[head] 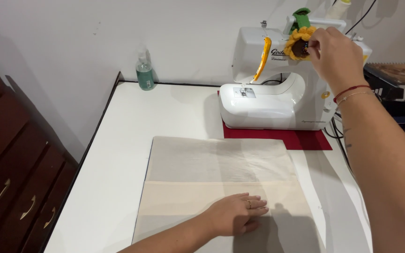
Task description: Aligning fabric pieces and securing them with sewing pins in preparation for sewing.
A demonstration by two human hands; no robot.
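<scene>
The left hand (237, 214) lies open and flat on the folded cloth (221, 187) on the bench (118, 154), the right hand (336, 54) pinches at the crocheted sunflower (298, 44) on the sewing machine (277, 98), and nothing is under its needle yet.

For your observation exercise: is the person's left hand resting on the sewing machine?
No, the left hand lies flat on the beige fabric, apart from the white sewing machine.
</scene>
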